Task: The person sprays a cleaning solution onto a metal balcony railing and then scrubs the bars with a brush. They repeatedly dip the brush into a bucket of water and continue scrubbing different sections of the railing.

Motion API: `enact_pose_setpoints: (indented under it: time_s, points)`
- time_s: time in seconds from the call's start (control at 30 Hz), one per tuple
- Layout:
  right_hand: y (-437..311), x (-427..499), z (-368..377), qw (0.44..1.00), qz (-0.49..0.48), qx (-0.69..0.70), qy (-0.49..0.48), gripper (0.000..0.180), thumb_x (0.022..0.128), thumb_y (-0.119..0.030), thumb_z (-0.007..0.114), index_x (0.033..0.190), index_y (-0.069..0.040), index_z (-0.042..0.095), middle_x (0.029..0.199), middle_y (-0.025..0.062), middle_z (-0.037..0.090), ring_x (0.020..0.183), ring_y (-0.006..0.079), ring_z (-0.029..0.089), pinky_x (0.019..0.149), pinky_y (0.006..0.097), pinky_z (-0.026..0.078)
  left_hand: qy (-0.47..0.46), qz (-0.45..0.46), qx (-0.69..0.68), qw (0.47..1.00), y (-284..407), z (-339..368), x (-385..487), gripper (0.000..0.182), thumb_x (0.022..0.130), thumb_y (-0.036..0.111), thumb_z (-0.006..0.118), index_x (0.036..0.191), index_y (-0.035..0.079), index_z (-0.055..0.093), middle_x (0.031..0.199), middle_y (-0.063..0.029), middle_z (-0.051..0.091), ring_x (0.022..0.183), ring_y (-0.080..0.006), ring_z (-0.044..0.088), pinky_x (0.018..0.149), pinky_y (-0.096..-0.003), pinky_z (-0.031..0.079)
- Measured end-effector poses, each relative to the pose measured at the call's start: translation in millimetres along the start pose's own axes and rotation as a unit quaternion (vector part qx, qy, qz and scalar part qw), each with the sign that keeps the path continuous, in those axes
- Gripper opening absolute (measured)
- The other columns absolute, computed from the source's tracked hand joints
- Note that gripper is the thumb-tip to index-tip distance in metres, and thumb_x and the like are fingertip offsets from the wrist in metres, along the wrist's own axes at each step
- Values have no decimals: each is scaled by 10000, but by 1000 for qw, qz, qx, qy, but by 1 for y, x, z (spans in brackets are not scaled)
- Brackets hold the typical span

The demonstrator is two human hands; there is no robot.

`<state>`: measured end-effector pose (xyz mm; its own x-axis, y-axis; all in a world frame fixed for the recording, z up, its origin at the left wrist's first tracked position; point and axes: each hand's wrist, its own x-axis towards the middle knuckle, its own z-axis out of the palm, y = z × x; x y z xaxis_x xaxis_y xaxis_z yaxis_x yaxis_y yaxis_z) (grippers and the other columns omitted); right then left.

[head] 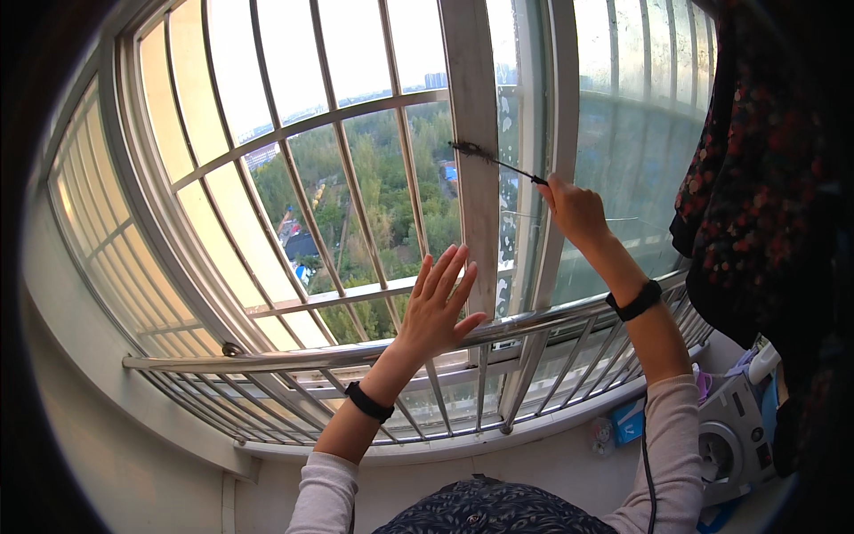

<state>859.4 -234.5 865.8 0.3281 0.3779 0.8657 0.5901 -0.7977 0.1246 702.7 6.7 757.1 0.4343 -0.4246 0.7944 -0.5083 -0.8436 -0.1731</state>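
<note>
My right hand [578, 205] grips the black handle of a thin wire-stemmed bottle-type brush [475, 151]. The brush's dark bristles lie at the wide pale window frame post [475, 120], on its upper part. My left hand [440, 300] is spread with its fingers up, just above the steel handrail [287, 361] and in front of the window bars. It holds nothing; whether its palm touches anything cannot be told. Beside the post, the glass pane [508, 253] bears white patchy residue.
Metal bars [343, 157] stand outside the window, and a railing runs across below. Dark patterned cloth [754, 200] hangs at the right. A front-loading washing machine [727, 447], a blue box [628, 423] and a clear bag [602, 437] stand low at the right.
</note>
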Motion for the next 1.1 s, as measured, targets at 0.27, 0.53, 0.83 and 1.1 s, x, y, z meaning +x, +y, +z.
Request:
enact_pose_setpoints:
  time_s: [0.27, 0.53, 0.83, 1.1]
  points:
    - [-4, 85, -1, 993, 87, 38, 70, 365, 1039, -368, 438, 892, -59, 563, 621, 181, 641, 590, 383, 668, 506, 498, 528, 23, 25, -14, 999, 4, 5, 28, 853, 899, 457, 652, 1558, 128, 222, 1606, -173, 209, 1485, -349, 215, 1211, -532, 152]
    - [3, 80, -5, 992, 82, 55, 77, 405, 1063, -360, 379, 882, -53, 570, 680, 210, 658, 665, 419, 670, 582, 499, 555, -2, 3, -33, 999, 12, 12, 9, 887, 871, 431, 696, 1557, 136, 218, 1604, -179, 212, 1485, -351, 216, 1216, -519, 143]
    - [-37, 46, 7, 976, 180, 110, 56, 431, 1048, -378, 393, 884, -28, 585, 709, 267, 654, 722, 456, 669, 639, 555, 538, -3, 16, -45, 999, 19, 14, 1, 854, 878, 409, 690, 1543, 110, 245, 1595, -195, 228, 1481, -350, 229, 1211, -522, 146]
    - [-18, 188, -30, 968, 168, 143, 122, 528, 1070, -369, 343, 836, 5, 632, 774, 250, 673, 774, 433, 671, 689, 504, 546, 10, 4, -39, 999, 9, 11, 12, 856, 862, 398, 712, 1527, 94, 267, 1598, -196, 208, 1481, -350, 222, 1212, -528, 150]
